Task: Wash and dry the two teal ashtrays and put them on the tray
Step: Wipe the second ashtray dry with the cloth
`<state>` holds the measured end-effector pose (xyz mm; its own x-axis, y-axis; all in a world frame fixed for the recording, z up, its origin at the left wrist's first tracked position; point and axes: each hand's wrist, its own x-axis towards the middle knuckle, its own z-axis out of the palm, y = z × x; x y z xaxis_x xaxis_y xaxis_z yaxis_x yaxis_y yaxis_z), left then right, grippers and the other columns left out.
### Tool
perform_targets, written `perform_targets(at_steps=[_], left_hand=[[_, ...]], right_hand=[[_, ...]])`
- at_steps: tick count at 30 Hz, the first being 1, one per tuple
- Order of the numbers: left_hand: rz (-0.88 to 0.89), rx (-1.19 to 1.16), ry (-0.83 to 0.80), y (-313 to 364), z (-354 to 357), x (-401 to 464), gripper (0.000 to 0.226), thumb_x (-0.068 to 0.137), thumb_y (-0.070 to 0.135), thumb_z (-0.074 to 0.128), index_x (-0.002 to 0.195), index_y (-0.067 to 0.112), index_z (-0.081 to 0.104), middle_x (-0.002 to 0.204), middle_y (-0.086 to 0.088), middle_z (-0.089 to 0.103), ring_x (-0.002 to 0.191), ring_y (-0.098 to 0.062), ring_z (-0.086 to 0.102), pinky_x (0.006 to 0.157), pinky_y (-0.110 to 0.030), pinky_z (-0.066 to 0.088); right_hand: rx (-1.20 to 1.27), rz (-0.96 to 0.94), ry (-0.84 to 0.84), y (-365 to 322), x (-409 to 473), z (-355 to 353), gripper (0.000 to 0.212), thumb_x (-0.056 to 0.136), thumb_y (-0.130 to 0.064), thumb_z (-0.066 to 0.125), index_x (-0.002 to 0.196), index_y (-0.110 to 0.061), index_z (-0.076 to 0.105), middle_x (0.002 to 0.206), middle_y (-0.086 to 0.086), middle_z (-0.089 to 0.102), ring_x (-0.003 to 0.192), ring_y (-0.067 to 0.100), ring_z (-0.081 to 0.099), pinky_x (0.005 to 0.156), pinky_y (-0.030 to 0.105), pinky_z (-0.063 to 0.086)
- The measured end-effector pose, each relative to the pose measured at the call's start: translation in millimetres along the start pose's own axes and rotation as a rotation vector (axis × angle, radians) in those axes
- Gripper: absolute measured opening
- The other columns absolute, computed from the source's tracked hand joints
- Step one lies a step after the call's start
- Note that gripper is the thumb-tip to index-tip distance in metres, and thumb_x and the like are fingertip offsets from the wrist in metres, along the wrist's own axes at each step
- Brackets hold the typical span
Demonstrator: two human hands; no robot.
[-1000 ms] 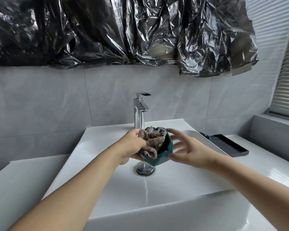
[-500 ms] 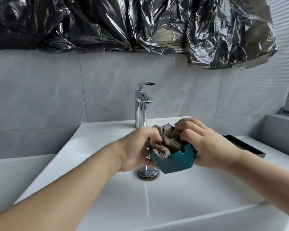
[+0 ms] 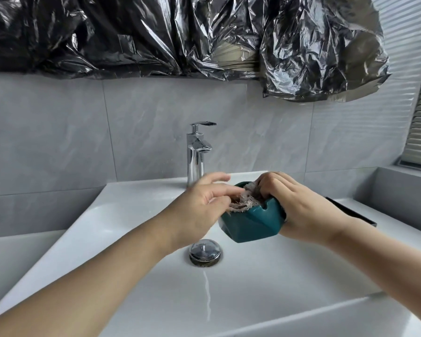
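I see one teal ashtray (image 3: 253,221) held in the air above the white sink (image 3: 136,283), just past the chrome drain plug (image 3: 205,251), which sits at about seven o'clock from it. A grey-brown cloth (image 3: 244,200) is stuffed into its bowl. The right hand (image 3: 299,205) clasps the ashtray from its three o'clock side, curled fingers pushed down into the cloth and the palm against the outer wall. The left hand (image 3: 199,205) comes in from nine o'clock: the index finger is stretched out straight toward the faucet, the lower fingers reach to the edge of the cloth, and the ashtray's near corner sits against the palm. Whether those lower fingers actually pinch the cloth I cannot tell.

The chrome faucet (image 3: 196,154) stands at eleven o'clock from the ashtray, on the back ledge of the sink. At three o'clock, beyond the right wrist, a strip of the dark tray (image 3: 355,211) lies on the counter. Crumpled black plastic sheeting (image 3: 180,35) hangs along the wall at twelve o'clock. I see only this one ashtray.
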<state>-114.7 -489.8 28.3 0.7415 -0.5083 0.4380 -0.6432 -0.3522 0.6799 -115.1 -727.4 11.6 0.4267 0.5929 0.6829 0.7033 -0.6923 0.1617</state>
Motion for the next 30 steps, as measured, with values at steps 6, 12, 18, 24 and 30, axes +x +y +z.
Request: perform_targets(at_steps=[6,12,18,24,30], left_hand=[[0.297,0.473,-0.013,1.6,-10.9,-8.7,0.037,0.077,0.052,0.048,0.107,0.037,0.064,0.103,0.032,0.054,0.114,0.006,0.04,0.107,-0.018,0.016],[0.174,0.616,-0.135,5.4,5.0,-11.1,0.031,0.087,0.045,0.061,0.116,0.037,0.061,0.105,0.018,0.05,0.112,-0.006,0.037,0.105,-0.026,0.018],[-0.063,0.233,-0.044,12.4,18.5,-10.0,0.021,0.085,0.027,0.069,0.096,0.04,0.057,0.074,0.016,0.053,0.087,-0.022,0.049,0.074,-0.029,0.038],[0.04,0.148,-0.155,5.4,14.7,-11.0,0.018,0.073,0.04,0.068,0.085,0.05,0.06,0.088,0.021,0.061,0.078,-0.012,0.05,0.071,-0.028,0.04],[0.147,0.225,-0.177,0.7,1.6,-8.8,0.026,0.076,0.028,0.073,0.082,0.049,0.059,0.092,0.018,0.06,0.098,-0.014,0.055,0.088,-0.032,0.042]], right_hand=[[-0.078,-0.007,0.002,0.3,1.1,0.5,0.048,0.071,-0.001,0.073,0.098,-0.019,0.038,0.094,0.002,0.051,0.084,0.023,0.048,0.084,0.016,0.03],[-0.227,0.0,-0.08,-6.7,3.0,-1.7,0.035,0.067,-0.007,0.064,0.094,-0.014,0.043,0.089,0.002,0.053,0.087,0.019,0.045,0.076,0.011,0.024],[-0.381,-0.07,-0.027,-12.5,10.9,2.6,0.027,0.072,-0.019,0.043,0.095,-0.008,0.052,0.087,0.005,0.056,0.088,0.03,0.057,0.098,0.042,0.045],[-0.05,0.015,-0.015,-4.1,1.2,-5.0,0.048,0.069,-0.025,0.078,0.1,-0.023,0.042,0.096,-0.003,0.056,0.089,0.021,0.055,0.08,0.029,0.047],[-0.212,-0.067,-0.083,-2.3,0.5,-9.1,0.031,0.076,-0.026,0.069,0.096,-0.013,0.049,0.1,0.007,0.06,0.097,0.029,0.059,0.081,0.035,0.047]])
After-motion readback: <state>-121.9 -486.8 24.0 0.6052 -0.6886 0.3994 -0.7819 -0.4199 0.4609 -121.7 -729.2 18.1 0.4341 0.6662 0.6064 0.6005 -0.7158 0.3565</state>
